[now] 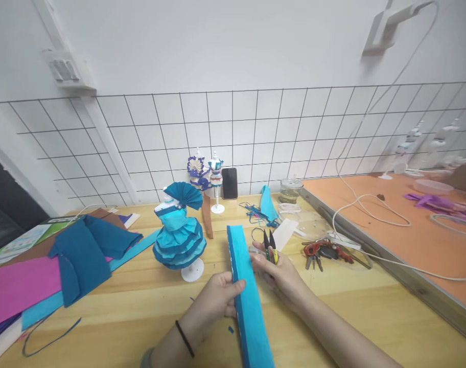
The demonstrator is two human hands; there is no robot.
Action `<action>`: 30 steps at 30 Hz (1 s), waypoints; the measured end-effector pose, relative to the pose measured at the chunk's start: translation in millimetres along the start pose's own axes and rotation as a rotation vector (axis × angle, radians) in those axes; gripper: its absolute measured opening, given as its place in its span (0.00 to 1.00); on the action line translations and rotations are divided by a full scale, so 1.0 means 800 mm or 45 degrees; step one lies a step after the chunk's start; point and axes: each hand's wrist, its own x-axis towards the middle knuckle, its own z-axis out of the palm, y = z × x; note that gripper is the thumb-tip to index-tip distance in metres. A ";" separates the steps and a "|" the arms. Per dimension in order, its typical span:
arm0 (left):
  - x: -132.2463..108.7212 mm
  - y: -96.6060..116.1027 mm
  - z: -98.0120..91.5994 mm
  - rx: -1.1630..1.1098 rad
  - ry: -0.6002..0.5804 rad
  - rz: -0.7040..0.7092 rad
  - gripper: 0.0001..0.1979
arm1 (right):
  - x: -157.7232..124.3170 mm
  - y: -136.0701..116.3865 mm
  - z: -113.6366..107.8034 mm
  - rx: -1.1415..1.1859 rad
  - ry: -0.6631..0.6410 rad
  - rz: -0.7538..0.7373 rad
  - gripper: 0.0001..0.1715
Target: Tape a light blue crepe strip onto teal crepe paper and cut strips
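Note:
My left hand point(218, 298) grips a long light-blue crepe paper strip point(249, 301) by its left edge, thumb on top. A darker blue band runs along that edge. In my right hand point(284, 278) is a small pair of scissors point(269, 244) with dark blades pointing away and some yellow at the handle. The right fingertips meet the strip's right edge. Left of the strip stands a small dress form point(179, 235) in a tiered blue paper dress, with a dark-blue pleated fan at its shoulder.
Folded dark-blue paper point(83, 255) and a pink sheet point(26, 286) lie at left. Two smaller dress forms, a phone point(229, 183) and a clear jar point(290, 190) stand at the back. Keys point(313, 260), red-handled tools and a white cable point(420, 276) are at right.

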 end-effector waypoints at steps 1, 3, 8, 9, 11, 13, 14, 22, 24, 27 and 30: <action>0.003 0.000 -0.001 -0.032 0.016 0.033 0.15 | -0.001 0.000 0.002 -0.043 -0.002 -0.012 0.26; 0.007 -0.002 -0.003 -0.094 0.020 0.077 0.16 | -0.003 0.001 0.005 -0.131 -0.020 -0.037 0.27; 0.009 -0.009 -0.011 -0.168 -0.005 0.137 0.17 | -0.008 0.008 0.014 -0.291 -0.017 -0.094 0.27; 0.009 -0.011 -0.012 -0.169 -0.018 0.133 0.18 | -0.009 0.010 0.015 -0.317 -0.015 -0.104 0.27; 0.009 -0.013 -0.014 -0.149 -0.066 0.115 0.21 | -0.010 0.012 0.018 -0.361 -0.013 -0.120 0.25; 0.010 -0.017 -0.016 -0.109 -0.118 0.108 0.23 | -0.011 0.013 0.020 -0.394 -0.011 -0.130 0.25; 0.011 -0.018 -0.017 -0.088 -0.135 0.112 0.25 | -0.012 0.012 0.020 -0.407 -0.010 -0.133 0.24; 0.007 -0.018 -0.020 -0.143 -0.063 0.246 0.23 | -0.019 0.010 0.025 -0.480 -0.039 -0.127 0.23; 0.007 -0.016 -0.021 -0.177 -0.033 0.264 0.23 | -0.019 0.011 0.025 -0.499 -0.052 -0.122 0.22; 0.009 -0.017 -0.022 -0.191 -0.025 0.264 0.22 | -0.018 0.012 0.025 -0.532 -0.054 -0.120 0.20; 0.012 -0.018 -0.022 -0.192 -0.010 0.253 0.21 | -0.016 0.011 0.023 -0.556 -0.047 -0.117 0.19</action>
